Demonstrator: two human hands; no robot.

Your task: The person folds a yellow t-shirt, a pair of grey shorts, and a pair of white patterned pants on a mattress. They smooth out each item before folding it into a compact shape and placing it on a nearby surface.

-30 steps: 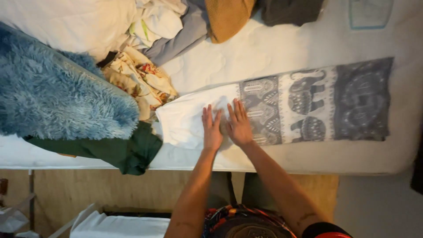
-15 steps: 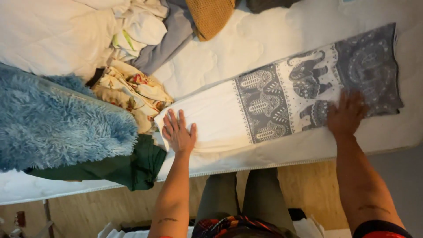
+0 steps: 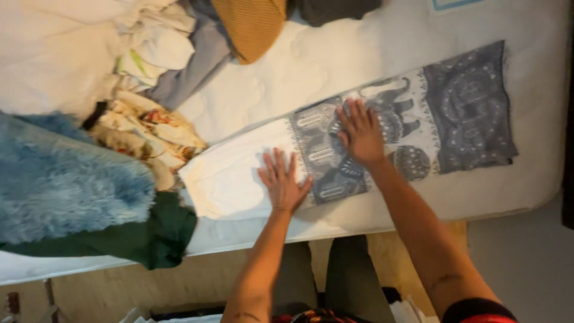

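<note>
Your right hand [image 3: 360, 133] has slid back from the cloth's [image 3: 382, 134] dark end to its middle, flat beside your left hand [image 3: 283, 181], both palms spread, gripping nothing. Cloth lies along the mattress [image 3: 311, 66] edge; soft, light, likely best pinched at corners.

Folded cloth [image 3: 359, 149], white with grey elephant-print end, is lying flat as a long strip along the bed's [image 3: 311, 66] near edge.
</note>
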